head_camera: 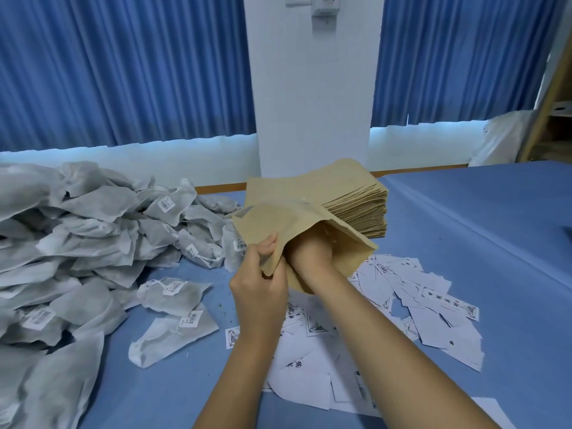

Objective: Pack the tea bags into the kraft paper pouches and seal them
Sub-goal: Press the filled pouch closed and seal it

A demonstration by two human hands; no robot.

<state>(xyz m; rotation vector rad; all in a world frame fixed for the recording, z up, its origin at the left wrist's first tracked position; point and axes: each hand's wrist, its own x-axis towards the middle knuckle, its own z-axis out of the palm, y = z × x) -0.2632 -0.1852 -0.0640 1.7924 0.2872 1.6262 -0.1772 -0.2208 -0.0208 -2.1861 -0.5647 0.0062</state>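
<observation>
While the left hand [260,274] pinches the near lip of the flat tan kraft paper pouch [278,221], thumb and curled fingers [269,247] clamped on that edge, the right hand [308,247] is sunk into the pouch mouth. Its fingers are hidden by the paper, so their state cannot be told.

The pouch is held off the blue cloth-covered table [479,227], with a stack of matching tan pouches [356,205] just beyond the fingers.

Assessment: the pouch looks light and thin, stiff enough to hold a crease yet apt to cling flat. The lip is the sound place to hold it, close to a corner. A hard pull there may tear the side seam.

The soft grey-white non-woven tea bags [93,227] are heaped to the left of the left fingers, and a few loose ones [173,292] lie nearer. They appear limp and light, with small tags on strings, and are best taken by the body, not the tag.

White printed paper slips [418,292] lie scattered below and to the right of the hands.
</observation>
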